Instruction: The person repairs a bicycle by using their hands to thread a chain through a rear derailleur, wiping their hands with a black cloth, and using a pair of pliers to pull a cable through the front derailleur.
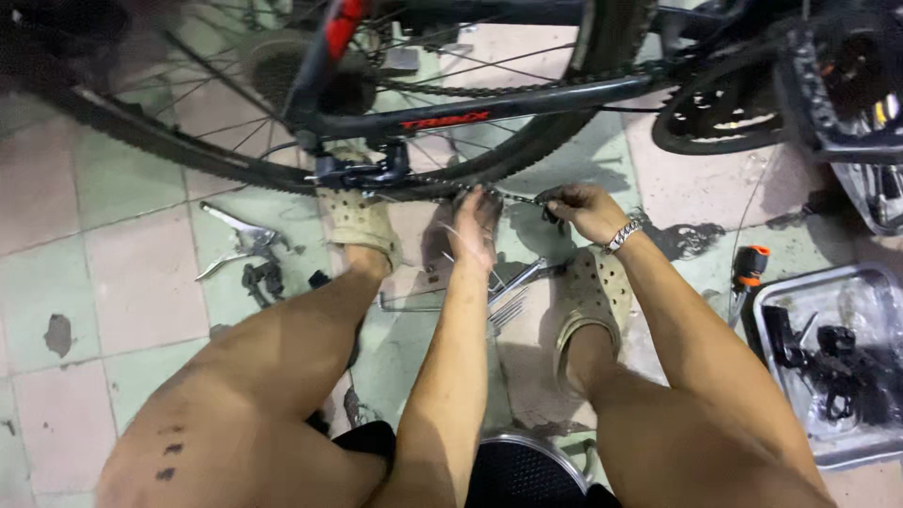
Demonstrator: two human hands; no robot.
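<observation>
Head view, frame centre: our left hand (473, 224) and right hand (576, 209) both pinch the bike chain (515, 198) under the rear wheel (310, 103).

Both hands up at a bicycle chain (515, 198) below the rear wheel (235, 160), left hand (475, 226) and right hand (581, 209) pinching it, pliers (240, 246) on tiled floor (122, 282), metal tray (828, 362) at right edge.

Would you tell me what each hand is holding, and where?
Both the left hand and right hand pinch the bike chain along its lower run, under the wheel.
</observation>
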